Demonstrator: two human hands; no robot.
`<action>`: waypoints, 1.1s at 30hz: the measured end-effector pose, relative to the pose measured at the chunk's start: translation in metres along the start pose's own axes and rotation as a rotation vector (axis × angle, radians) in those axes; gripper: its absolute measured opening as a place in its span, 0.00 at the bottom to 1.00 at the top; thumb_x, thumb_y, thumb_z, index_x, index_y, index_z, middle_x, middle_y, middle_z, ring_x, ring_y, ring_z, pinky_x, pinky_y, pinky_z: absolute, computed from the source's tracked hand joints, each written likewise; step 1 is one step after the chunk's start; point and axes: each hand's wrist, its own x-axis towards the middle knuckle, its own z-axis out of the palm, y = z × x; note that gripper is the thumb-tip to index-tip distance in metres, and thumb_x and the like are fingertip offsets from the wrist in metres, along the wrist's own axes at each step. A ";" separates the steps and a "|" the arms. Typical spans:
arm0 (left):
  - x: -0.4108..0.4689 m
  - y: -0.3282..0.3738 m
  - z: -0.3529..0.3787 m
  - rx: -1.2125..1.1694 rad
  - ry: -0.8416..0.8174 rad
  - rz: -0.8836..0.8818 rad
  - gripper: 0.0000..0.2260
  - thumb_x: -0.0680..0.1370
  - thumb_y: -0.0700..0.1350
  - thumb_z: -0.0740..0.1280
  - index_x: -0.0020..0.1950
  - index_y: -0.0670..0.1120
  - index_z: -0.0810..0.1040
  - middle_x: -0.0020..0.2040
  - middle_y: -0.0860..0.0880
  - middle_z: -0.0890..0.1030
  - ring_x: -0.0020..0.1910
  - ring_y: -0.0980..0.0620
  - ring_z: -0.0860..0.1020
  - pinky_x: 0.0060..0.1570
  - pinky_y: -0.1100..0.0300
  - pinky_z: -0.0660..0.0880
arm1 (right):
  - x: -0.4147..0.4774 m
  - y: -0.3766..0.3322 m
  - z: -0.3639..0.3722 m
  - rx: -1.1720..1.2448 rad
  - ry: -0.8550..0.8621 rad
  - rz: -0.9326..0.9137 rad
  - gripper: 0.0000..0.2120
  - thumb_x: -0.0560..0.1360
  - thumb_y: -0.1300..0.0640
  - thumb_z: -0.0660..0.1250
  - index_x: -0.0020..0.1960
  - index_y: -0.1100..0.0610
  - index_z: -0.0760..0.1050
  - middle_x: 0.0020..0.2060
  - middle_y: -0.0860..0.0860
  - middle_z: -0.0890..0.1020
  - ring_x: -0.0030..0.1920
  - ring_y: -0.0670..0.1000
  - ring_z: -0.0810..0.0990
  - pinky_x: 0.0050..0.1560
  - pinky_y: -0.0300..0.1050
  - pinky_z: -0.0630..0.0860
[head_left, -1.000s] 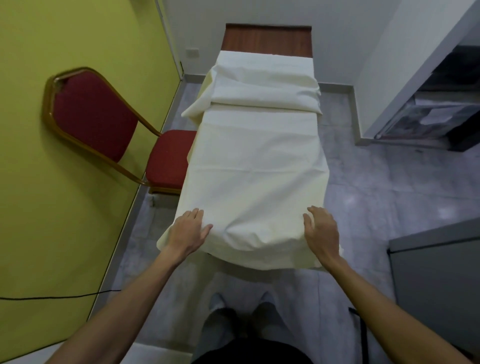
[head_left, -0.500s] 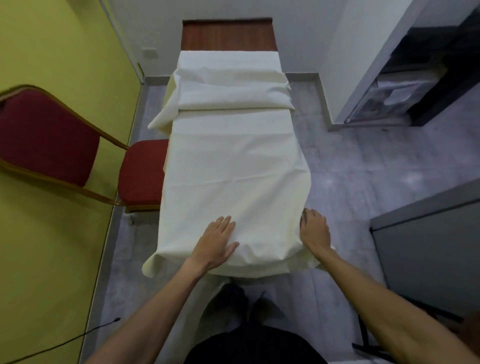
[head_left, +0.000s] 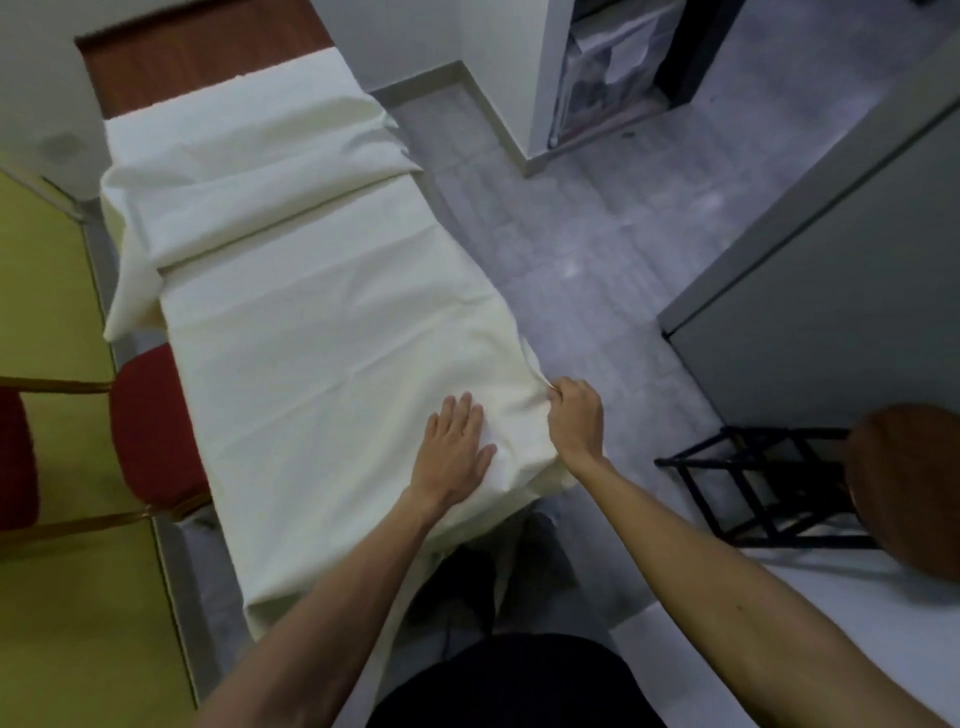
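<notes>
Sheet (head_left: 311, 332) long axis runs away, tilted left; right hand (head_left: 575, 418) pinches edge.

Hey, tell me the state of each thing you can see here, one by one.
Sheet, spread over the bed, bunched at the near right corner.
Left hand, flat, pressing on the sheet.
Right hand, fingers pinching the sheet's edge.
Pillow, lying across the far end.
Red chair, upright beside the bed.

red chair (head_left: 150, 426) | yellow wall (head_left: 47, 291) | brown round stool (head_left: 904, 488) | grey cabinet (head_left: 831, 322) | grey tiled floor (head_left: 597, 234)
</notes>
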 end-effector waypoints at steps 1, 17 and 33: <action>0.000 0.000 0.000 0.009 0.017 0.009 0.30 0.81 0.58 0.52 0.78 0.41 0.59 0.79 0.42 0.56 0.78 0.39 0.56 0.73 0.43 0.58 | 0.002 0.005 -0.007 0.003 0.004 0.008 0.10 0.81 0.61 0.61 0.48 0.63 0.79 0.43 0.59 0.80 0.45 0.58 0.77 0.43 0.46 0.70; -0.025 -0.014 0.017 0.088 0.020 0.025 0.38 0.77 0.66 0.56 0.78 0.42 0.59 0.79 0.44 0.57 0.78 0.42 0.55 0.72 0.38 0.58 | 0.019 0.011 -0.019 -0.220 -0.346 -0.328 0.33 0.80 0.40 0.61 0.79 0.52 0.59 0.79 0.55 0.60 0.77 0.57 0.59 0.76 0.56 0.57; -0.066 -0.089 0.019 0.050 0.071 0.131 0.40 0.77 0.70 0.56 0.80 0.45 0.54 0.81 0.47 0.52 0.80 0.47 0.49 0.75 0.43 0.55 | -0.024 -0.012 0.048 -0.657 -0.557 -0.814 0.47 0.77 0.26 0.44 0.80 0.61 0.52 0.79 0.64 0.49 0.80 0.65 0.47 0.76 0.63 0.44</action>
